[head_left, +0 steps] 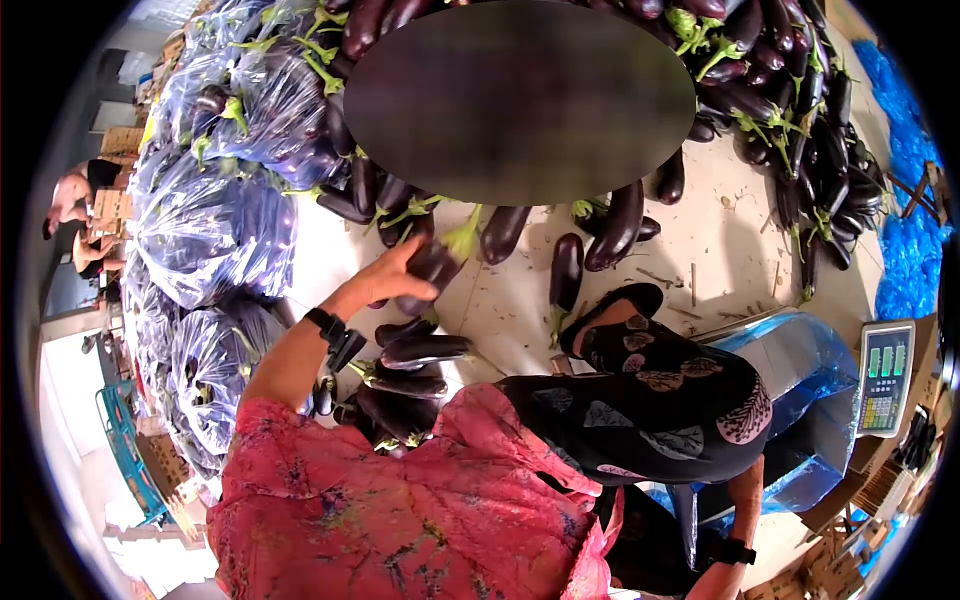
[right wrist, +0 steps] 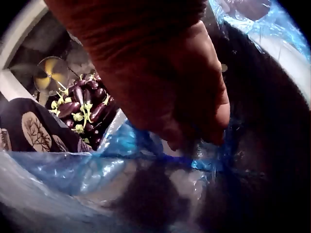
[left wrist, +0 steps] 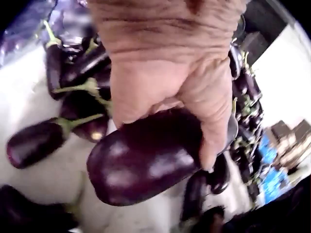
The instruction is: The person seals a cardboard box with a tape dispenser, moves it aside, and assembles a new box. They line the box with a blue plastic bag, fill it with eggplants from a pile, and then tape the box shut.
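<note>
My left hand (head_left: 385,275) grips a dark purple eggplant (left wrist: 146,160) from above, thumb on one side and fingers curled over the other. The eggplant's green stem (head_left: 462,238) points away from me in the head view, and its glossy round end faces the left wrist camera. Low beside my knee, my right hand (right wrist: 180,92) reaches down to a blue plastic bag (right wrist: 121,141), its thumb and fingertips closed on the thin film. In the head view the leg hides most of this hand. The bag lines a bin (head_left: 790,350) at my right.
More eggplants (head_left: 425,350) lie on the pale floor close to me, with a large heap (head_left: 830,150) at the far right. Filled clear bags (head_left: 215,230) line the left. A digital scale (head_left: 886,378) stands beyond the bin. Two people (head_left: 75,195) are far left.
</note>
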`<state>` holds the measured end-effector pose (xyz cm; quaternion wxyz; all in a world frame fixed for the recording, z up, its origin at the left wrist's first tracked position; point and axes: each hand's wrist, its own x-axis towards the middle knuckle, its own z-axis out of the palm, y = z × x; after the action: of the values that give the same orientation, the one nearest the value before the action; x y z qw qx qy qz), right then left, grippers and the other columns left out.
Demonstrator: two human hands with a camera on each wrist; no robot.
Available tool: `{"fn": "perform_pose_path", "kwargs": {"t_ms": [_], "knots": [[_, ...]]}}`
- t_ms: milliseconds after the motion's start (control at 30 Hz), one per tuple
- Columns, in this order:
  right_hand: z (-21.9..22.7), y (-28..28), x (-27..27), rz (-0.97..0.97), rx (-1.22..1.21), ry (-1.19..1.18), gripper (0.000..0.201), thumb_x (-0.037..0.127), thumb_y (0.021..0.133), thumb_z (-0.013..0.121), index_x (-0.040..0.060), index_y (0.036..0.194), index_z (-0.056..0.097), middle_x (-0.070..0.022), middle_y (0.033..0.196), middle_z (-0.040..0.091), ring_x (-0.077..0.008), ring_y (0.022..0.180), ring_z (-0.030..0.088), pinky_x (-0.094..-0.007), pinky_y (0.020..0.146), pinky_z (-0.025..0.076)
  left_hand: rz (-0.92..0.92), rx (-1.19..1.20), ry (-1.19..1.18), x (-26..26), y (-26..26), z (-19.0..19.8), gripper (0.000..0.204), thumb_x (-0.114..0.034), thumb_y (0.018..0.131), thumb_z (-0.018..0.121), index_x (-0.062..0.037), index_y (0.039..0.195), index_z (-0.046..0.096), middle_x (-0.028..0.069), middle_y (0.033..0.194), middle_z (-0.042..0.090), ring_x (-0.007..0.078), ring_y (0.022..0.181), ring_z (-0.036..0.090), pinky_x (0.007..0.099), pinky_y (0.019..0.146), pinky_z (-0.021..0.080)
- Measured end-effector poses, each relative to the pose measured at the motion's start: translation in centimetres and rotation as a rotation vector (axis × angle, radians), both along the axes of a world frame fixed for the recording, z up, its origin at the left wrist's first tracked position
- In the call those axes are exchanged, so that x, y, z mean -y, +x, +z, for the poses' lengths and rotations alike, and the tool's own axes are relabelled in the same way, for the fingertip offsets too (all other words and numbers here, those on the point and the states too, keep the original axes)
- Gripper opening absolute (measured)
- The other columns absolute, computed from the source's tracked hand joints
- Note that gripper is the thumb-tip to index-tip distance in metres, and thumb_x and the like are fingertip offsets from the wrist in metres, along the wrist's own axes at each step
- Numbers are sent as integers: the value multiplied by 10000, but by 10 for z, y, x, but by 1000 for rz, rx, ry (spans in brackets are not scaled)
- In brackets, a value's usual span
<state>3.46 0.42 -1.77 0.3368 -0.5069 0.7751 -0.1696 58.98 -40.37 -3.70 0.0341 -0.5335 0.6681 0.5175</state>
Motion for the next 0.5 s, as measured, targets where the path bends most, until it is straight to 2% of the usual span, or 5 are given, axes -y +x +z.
{"fn": "perform_pose_path", "kwargs": {"t_ms": [167, 333, 400, 467, 500], "knots": [[-28, -6, -26, -70, 45, -69, 198, 84, 820, 627, -28, 977, 673, -218, 967, 708, -335, 986, 694, -383, 746, 527, -458, 439, -313, -58, 149, -86, 618, -210, 701, 803, -97, 1242, 525, 168, 1154, 633, 360, 1088, 619, 434, 910, 491], [-48, -30, -61, -117, 46, 118, 475, 143, 847, 697, -25, 1277, 584, -187, 1265, 641, -224, 1180, 602, -358, 971, 472, -94, 605, 363, -74, 218, -130, 556, -135, 733, 697, -101, 1270, 559, 153, 1269, 601, 376, 1208, 546, 432, 1004, 443], [-69, -48, -92, -196, 185, 141, 559, 154, 846, 722, -8, 1345, 533, -169, 1349, 585, -236, 1237, 549, -364, 1053, 415, 37, 477, -348, -84, 248, -166, 579, -194, 774, 693, -28, 1305, 533, 222, 1219, 616, 392, 1171, 573, 440, 1007, 457], [-64, -49, -92, -130, 96, 186, 515, 105, 851, 711, 21, 1335, 554, -165, 1342, 601, -291, 1274, 542, -395, 1092, 394, 561, 312, -556, -61, 210, -183, 715, -267, 749, 725, -18, 1363, 458, 248, 1197, 609, 421, 1149, 573, 461, 993, 465], [-61, -51, -90, -113, 69, 203, 515, 110, 853, 711, 22, 1335, 553, -165, 1343, 600, -292, 1275, 541, -395, 1092, 394, 471, 365, -474, -54, 198, -188, 741, -286, 728, 738, -22, 1357, 449, 250, 1191, 605, 434, 1137, 570, 474, 986, 465]]}}
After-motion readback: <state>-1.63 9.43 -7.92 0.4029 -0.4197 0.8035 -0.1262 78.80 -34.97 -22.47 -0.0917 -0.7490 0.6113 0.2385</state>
